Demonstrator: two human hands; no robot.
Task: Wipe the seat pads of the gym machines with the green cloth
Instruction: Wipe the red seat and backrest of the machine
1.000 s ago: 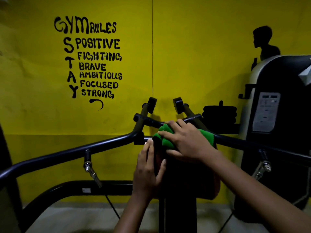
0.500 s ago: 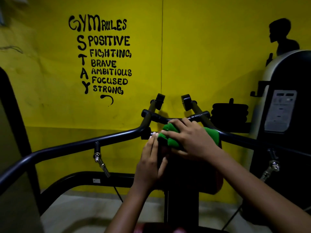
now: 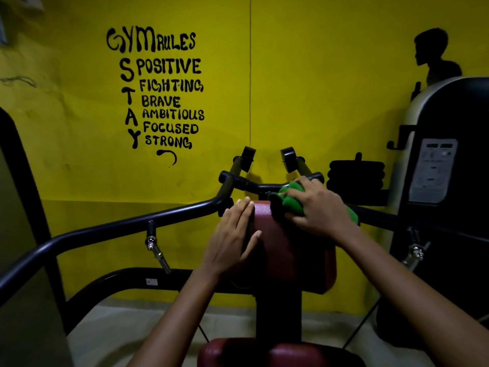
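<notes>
A: Where is the green cloth [image 3: 291,201]?

B: It is bunched on the top right corner of the upright red pad [image 3: 288,245], under the right hand [image 3: 317,207]. A tail of it sticks out to the right, past the wrist.

A: How does that hand hold it?

B: The fingers are curled over the bundle and grasp it, pressing it against the pad's top edge.

A: And the left hand [image 3: 232,239]?

B: It lies flat against the left side of the same pad, fingers straight and together, thumb spread across the front face. It grips nothing.

A: What surrounds the pad?

B: Just beyond it rise the black handles [image 3: 267,168] of the machine, and a curved black bar [image 3: 111,229] sweeps away to the left. A second red seat pad [image 3: 264,352] shows at the near bottom edge.

A: And farther off?

B: A yellow wall [image 3: 317,88] with black painted lettering [image 3: 161,88] headed "GYM RULES". On the right stands a dark machine [image 3: 449,181] with a pale label; beside it is a black stack, too dim to tell whether it is painted or real.
</notes>
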